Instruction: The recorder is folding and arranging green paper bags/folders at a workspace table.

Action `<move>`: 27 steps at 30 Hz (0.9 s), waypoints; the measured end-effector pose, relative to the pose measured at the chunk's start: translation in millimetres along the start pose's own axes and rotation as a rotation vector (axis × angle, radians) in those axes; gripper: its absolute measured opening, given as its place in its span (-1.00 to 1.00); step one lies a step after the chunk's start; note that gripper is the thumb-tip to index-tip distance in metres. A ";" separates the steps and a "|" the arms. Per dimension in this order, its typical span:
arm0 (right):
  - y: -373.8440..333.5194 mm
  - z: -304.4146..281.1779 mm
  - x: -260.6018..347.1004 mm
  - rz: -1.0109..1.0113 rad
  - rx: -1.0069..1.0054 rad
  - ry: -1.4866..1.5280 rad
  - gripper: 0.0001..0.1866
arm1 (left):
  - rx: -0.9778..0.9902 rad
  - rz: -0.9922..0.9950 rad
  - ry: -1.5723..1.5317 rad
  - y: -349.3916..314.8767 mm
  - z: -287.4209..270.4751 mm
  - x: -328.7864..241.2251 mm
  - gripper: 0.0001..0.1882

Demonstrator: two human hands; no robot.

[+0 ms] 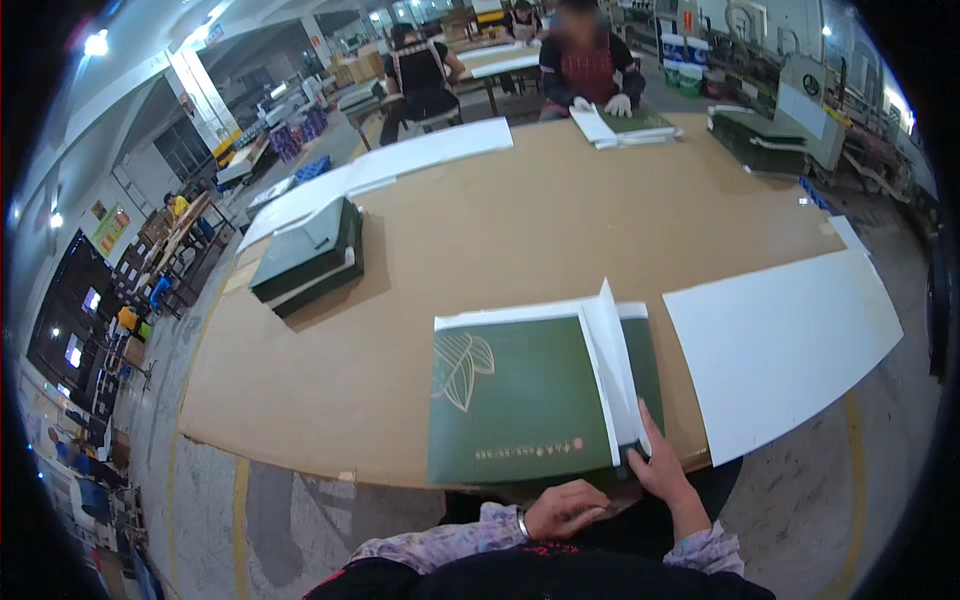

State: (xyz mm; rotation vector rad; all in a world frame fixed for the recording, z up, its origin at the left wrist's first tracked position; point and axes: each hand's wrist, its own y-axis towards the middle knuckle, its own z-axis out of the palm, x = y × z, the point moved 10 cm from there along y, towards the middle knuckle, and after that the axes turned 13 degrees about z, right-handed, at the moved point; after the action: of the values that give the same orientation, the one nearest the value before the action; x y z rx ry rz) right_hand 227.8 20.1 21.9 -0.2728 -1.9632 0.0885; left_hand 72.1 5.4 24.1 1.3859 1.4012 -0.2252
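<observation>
A stack of dark green printed cover sheets (520,400) with pale leaf line art lies before me at the table's near edge. Along its right side a white flap (612,375) stands up, folded away from the green face. My right hand (662,468) grips the lower right corner of the sheets, its index finger stretched along the flap and its thumb at the bottom edge. Just below the table edge, my left hand (568,508) is closed, fingers curled together next to the sheets' lower edge. Whatever it may hold is hidden.
A large white board (790,350) lies at the right table edge. Green stacks stand at the left (310,255) and far right (758,140) of the brown tabletop (500,230). Opposite, a person in white gloves (605,105) handles similar green sheets. Long white sheets (430,152) line the far left edge.
</observation>
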 end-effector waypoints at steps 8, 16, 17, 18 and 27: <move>12.7 11.0 37.8 -0.369 -0.197 -0.307 -0.03 | -0.613 -0.839 -1.015 -28.3 4.2 56.0 -0.46; 0.3 36.2 20.7 -0.364 -0.144 -0.454 -0.07 | -0.880 -0.764 -0.936 -18.7 -26.9 50.0 -0.75; 0.1 39.3 22.1 -0.369 -0.134 -0.458 -0.07 | -0.892 -0.760 -0.938 -17.8 -28.0 51.0 -0.75; -2.0 44.7 23.9 -0.383 -0.128 -0.489 -0.08 | -0.912 -0.776 -0.871 -21.9 -30.8 53.1 -0.77; -6.5 59.2 24.1 -0.393 -0.036 -0.601 -0.05 | -0.961 -0.863 -0.617 -44.1 -35.7 63.3 -0.76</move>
State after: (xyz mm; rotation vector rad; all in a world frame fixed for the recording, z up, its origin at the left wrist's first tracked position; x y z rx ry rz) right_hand 163.7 23.2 21.2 0.1425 -2.5802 -0.1374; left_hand 35.8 56.3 -33.5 -0.1300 1.2112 -0.4141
